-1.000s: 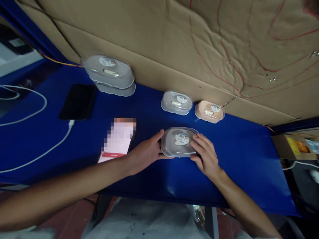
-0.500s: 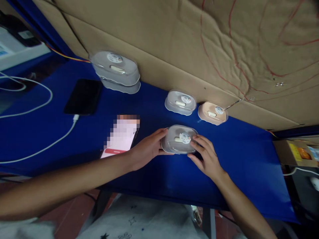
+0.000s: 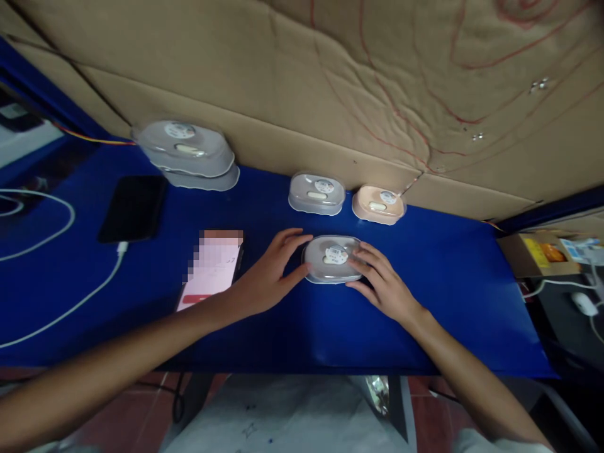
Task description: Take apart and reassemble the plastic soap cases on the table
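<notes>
A clear-lidded grey case with a round white label lies on the blue table between my hands. My left hand is at its left end, thumb and fingers spread apart, fingertips at the edge. My right hand has its fingers curved over the right end, fingertips on the lid and thumb at the front edge. Behind it sit another grey case and a peach-coloured case. A stack of grey cases is at the back left.
A lit phone lies left of my left hand. Farther left are a black device and its white cable. Brown cardboard borders the table's back. At the right is an open box with packets.
The view has shifted. The case between my hands now lies flatter, and my left hand has loosened from gripping its left end, with thumb and fingers farther apart.
</notes>
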The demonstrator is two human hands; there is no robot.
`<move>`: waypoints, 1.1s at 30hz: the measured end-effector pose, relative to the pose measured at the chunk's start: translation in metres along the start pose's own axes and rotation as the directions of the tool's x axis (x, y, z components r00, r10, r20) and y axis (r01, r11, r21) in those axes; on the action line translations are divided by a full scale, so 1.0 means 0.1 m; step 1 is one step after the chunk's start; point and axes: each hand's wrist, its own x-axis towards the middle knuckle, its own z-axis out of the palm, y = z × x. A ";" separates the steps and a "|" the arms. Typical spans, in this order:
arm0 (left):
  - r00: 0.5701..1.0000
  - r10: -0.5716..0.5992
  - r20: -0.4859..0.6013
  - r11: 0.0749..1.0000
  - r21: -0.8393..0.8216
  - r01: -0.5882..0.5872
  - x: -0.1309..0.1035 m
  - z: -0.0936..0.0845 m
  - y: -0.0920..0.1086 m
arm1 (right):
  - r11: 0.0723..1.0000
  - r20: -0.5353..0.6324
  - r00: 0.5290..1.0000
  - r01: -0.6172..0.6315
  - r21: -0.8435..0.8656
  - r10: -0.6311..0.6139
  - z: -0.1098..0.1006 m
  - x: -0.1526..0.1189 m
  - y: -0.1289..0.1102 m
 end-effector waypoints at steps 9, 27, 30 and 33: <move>0.950 0.199 0.242 0.887 0.367 -0.279 0.26 0.10 0.12 | 0.995 0.003 0.995 -0.101 0.017 0.101 -0.16 -0.28 0.13; 0.941 0.267 0.210 0.774 0.534 -0.339 0.29 -0.10 0.03 | 0.821 -0.386 0.822 -0.525 -0.224 0.420 -0.57 -0.79 1.62; 0.925 0.266 0.270 0.799 0.475 -0.369 0.09 -0.05 0.09 | 0.823 -0.345 0.830 -0.524 -0.219 0.437 -0.43 -0.43 1.45; 0.948 0.232 0.219 0.832 0.461 -0.310 0.06 -0.04 0.06 | 0.836 -0.293 0.849 -0.507 -0.212 0.440 -0.31 -0.06 0.96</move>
